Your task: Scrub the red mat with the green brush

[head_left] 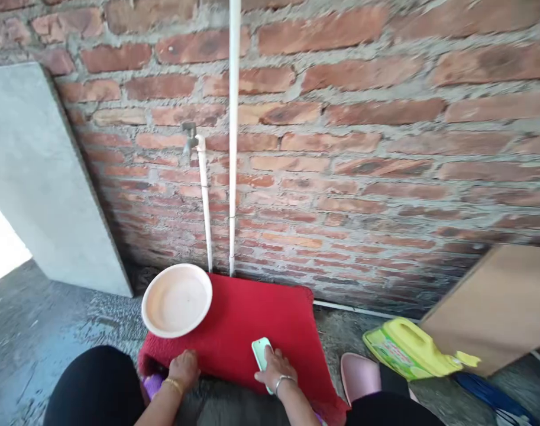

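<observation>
A red mat (247, 319) lies spread on the floor against the wall. My left hand (184, 370) is closed at its front left edge, where the mat is rolled or folded over; the fingertips are partly hidden. My right hand (276, 370) grips a pale green, oblong scrub brush (261, 350) on the mat, its underside hidden. At the mat's back left corner sits a round cream basin (178, 299), with no items visible inside.
A yellow detergent jug (407, 349) lies at the right, beside a cardboard sheet (495, 302). A grey slab (52, 177) leans at the left. White pipes (233, 148) and a tap (190, 136) run along the brick wall (362, 136). The floor (74, 337) looks wet.
</observation>
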Available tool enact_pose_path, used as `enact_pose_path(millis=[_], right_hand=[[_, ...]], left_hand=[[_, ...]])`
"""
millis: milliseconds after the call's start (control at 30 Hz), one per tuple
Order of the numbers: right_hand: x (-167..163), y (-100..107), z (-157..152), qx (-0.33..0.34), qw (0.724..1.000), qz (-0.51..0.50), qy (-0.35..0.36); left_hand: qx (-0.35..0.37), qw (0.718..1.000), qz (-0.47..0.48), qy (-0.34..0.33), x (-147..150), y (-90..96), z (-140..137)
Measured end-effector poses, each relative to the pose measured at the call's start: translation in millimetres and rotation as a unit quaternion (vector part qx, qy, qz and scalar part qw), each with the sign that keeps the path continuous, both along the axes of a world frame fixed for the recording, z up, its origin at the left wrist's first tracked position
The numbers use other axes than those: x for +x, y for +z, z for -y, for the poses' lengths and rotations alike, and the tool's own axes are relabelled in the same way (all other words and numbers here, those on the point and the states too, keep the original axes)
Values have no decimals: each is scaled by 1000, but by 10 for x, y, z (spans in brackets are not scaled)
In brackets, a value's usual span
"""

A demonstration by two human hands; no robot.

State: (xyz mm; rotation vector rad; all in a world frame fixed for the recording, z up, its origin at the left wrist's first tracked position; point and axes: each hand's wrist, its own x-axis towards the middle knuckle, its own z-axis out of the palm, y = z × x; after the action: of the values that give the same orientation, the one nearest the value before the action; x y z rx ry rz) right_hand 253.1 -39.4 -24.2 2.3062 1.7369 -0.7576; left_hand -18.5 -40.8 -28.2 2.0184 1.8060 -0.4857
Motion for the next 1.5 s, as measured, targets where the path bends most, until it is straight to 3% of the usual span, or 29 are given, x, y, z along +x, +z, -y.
enact_pose_path(millis=[167,300,467,633,733,833,933,1033,1333,1433,1500], right_hand=[[-31,-107,14,24,999,35,11],[-180,59,-65,11,1000,8,-3],[-818,282,-254,24,999,-26,11],[-1395,186,-414,35,994,-28,99],[-1296,140,-452,25,996,-20,84],[-894,167,-424,14,1000,-9,15],[-508,220,-388,17,999,15,-47],[-458,240,-413,36,996,5,-82],[-1679,121,-789,3,997,-69,-31],[-1794,93,-841,-12,998,-67,-17],[-1690,81,-831,-22,998,-61,-14]], left_hand=[[-13,999,-2,45,110,83,-141],[-12,999,12,47,141,-6,-188],[-15,999,24,42,88,-69,-221],[-35,999,10,-19,28,38,-228],[-51,998,-5,-42,4,165,-234],[-66,997,-14,-42,-14,250,-254],[-46,998,-4,-33,-41,256,-288],[-26,999,15,-20,-82,227,-319],[-27,999,35,0,-181,189,-318],[-35,999,37,4,-176,178,-328],[-40,998,42,-5,-168,167,-336]])
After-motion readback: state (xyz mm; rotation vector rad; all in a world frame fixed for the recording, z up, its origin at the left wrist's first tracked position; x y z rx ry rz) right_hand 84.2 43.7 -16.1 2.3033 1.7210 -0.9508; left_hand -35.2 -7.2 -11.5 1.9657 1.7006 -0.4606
